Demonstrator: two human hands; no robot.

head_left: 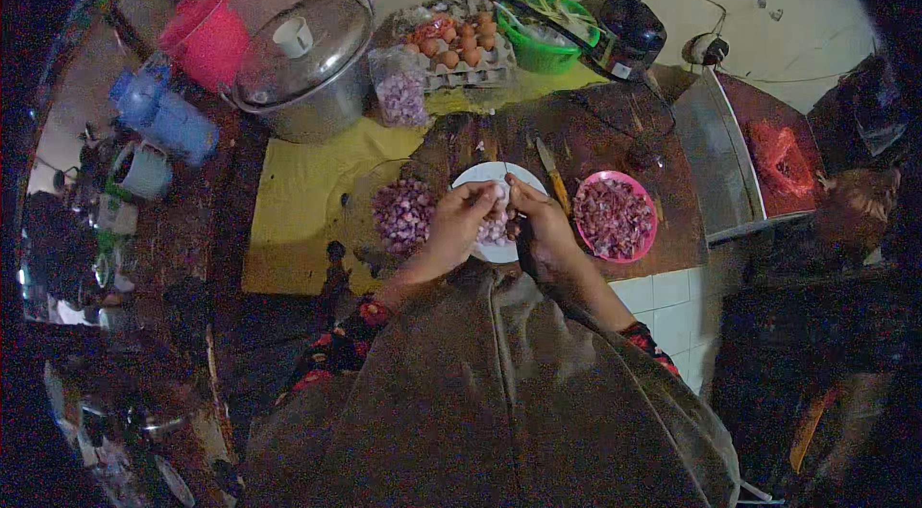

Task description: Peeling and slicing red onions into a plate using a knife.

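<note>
Over a white plate, my left hand pinches a small pale bulb, likely a peeled shallot or garlic clove. The fingers of my right hand are curled against the bulb's other side; whether they hold anything more is hidden. Pale peeled pieces lie on the plate under my hands. Left of the plate is a heap of purple shallots. To the right, a pink bowl holds reddish-purple skins or pieces. A knife with a wooden handle lies between plate and bowl.
Along the back stand a large lidded metal pot with a white cup on top, a bag of shallots, an egg tray and a green basket. A pink bucket and blue jug are at left.
</note>
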